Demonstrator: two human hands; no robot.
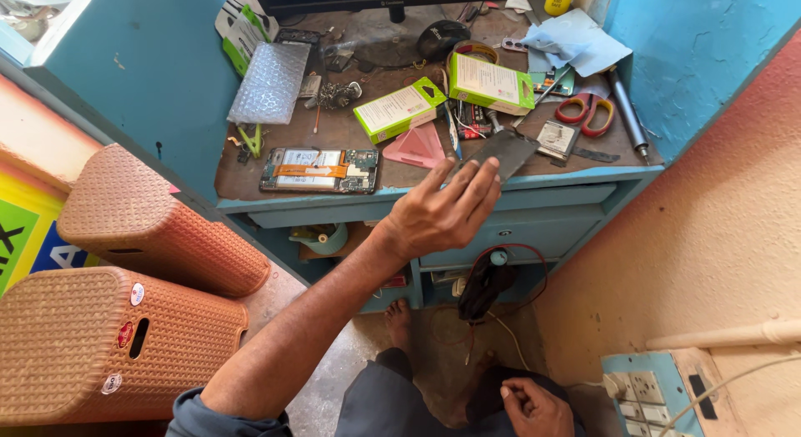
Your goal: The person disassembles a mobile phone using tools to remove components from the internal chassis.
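Note:
My left hand [446, 210] reaches out over the front edge of the blue workbench [434, 189] and holds a thin dark phone panel [503, 150] by its near end. To its left on the bench lies an opened phone [319, 170] with its circuit boards and an orange flex strip showing. My right hand [534, 406] rests on my knee at the bottom of the view, fingers curled, with nothing visible in it.
On the bench are two green-and-white boxes [488, 82], a pink triangular pick [417, 146], red-handled scissors [586, 113], bubble wrap [271, 82], tweezers [249, 141] and a blue cloth [574, 38]. Two woven brown stools [125, 312] stand left. A socket board [642, 391] sits lower right.

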